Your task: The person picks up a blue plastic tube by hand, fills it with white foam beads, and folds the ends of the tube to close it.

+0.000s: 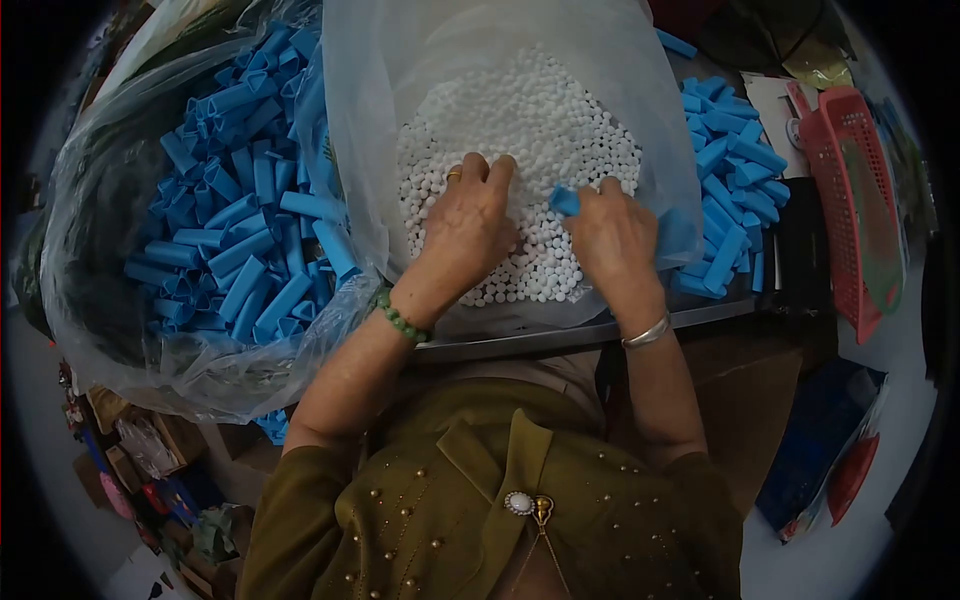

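Observation:
Many small white balls (560,130) lie in a translucent plastic bag (362,120) in front of me. My left hand (472,218) is over the balls with its fingers bent down among them; whatever its fingertips hold is hidden. Beside it, my right hand (612,230) has its fingers closed round a short blue tube (565,200), whose end shows at the fingertips, just above the balls. At the left, a clear plastic bag (90,300) holds many blue triangular tubes (235,215). More blue tubes (725,190) are piled to the right of the white balls.
A pink perforated basket (850,210) stands on the far right. The table's metal edge (530,340) runs below my wrists. Boxes and mixed items (150,445) are at the lower left, and a dark blue bag (815,440) is at the lower right.

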Action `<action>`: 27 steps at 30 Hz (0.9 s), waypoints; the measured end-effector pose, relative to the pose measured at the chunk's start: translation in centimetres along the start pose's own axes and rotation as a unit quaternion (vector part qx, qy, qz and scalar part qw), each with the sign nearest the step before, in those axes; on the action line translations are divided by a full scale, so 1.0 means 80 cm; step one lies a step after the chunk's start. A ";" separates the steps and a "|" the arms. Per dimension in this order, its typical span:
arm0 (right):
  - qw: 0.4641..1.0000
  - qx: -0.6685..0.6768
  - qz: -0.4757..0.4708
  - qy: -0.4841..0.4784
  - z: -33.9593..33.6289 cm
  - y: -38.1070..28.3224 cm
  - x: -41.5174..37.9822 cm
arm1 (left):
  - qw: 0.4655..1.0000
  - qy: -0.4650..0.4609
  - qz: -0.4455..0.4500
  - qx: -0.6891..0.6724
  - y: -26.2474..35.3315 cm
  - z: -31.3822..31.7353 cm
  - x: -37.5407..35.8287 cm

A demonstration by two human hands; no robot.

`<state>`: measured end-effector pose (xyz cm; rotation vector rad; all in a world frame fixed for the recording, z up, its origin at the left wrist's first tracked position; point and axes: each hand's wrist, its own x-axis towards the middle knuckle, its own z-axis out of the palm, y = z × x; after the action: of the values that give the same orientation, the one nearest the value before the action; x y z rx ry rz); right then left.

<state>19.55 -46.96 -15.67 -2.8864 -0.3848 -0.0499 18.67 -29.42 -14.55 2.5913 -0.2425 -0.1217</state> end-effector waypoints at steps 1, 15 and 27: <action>1.000 0.002 0.001 0.001 0.003 -0.005 0.002 | 1.000 0.026 0.014 -0.010 -0.004 0.008 0.002; 0.909 0.417 -0.006 0.004 -0.009 -0.029 -0.018 | 0.890 -0.004 -0.030 -0.454 -0.011 -0.039 -0.021; 0.885 0.464 0.003 0.030 -0.012 -0.041 -0.022 | 0.958 0.099 0.183 -0.197 0.004 -0.056 -0.023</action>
<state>16.95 -44.56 -14.11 -1.9264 -0.2781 0.0384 17.44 -27.11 -10.44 2.1046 -0.5562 0.2043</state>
